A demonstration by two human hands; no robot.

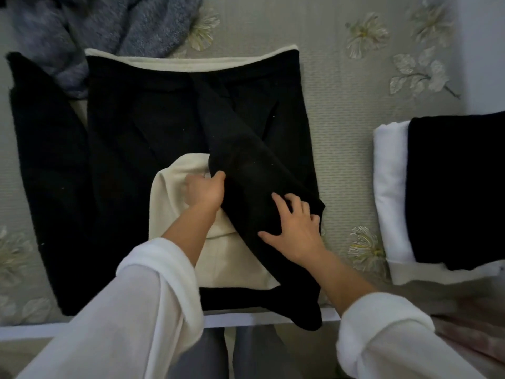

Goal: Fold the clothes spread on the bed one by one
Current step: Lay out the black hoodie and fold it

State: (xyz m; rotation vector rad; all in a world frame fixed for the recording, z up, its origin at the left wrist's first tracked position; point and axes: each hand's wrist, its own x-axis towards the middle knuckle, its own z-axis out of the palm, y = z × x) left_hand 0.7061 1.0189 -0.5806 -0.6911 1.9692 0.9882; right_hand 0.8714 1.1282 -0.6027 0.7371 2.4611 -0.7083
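Across the bed (355, 132) the black, cream-lined garment (131, 138) lies flat, one sleeve (246, 165) drawn diagonally over its front; this looks like the sleeve-folding step. Next, the sleeve needs smoothing and the other side needs bringing in. A folded stack (437, 192) sits at right. The right hand (293, 231) presses spread fingers on the sleeve; the left hand (206, 188) pinches its edge.

Your left sleeve (136, 310), lower left of frame: white, loose, cuff rolled thick. Your right sleeve (388, 332), lower right: same. Grey trousers (202, 356), bottom centre.
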